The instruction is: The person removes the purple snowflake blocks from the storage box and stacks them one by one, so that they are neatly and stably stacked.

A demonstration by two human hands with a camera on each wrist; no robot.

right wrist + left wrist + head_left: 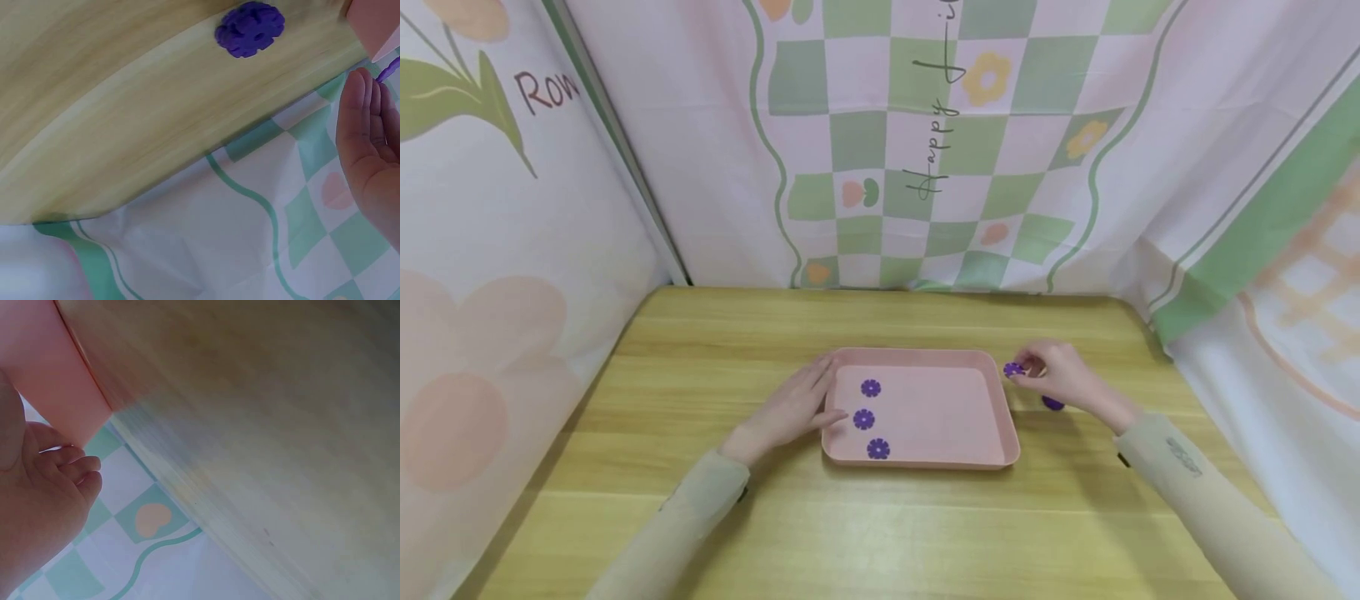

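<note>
A shallow pink tray (940,417) lies on the table, with three purple notched discs (863,419) in a column along its left side. My left hand (792,406) rests on the tray's left rim, fingers extended and thumb over the edge. Just beyond the right rim, my right hand (1060,372) pinches another purple notched disc (1013,369) between thumb and fingers. Only a sliver of that disc shows in the right wrist view. Beneath the right hand, a small stack of purple discs (250,29) sits on the table, partly hidden by the hand in the head view.
The wooden table (887,533) reaches back to a patterned curtain (940,150). More printed cloth hangs at the left (512,333) and the right side. Bare wood shows in front of the tray and behind it.
</note>
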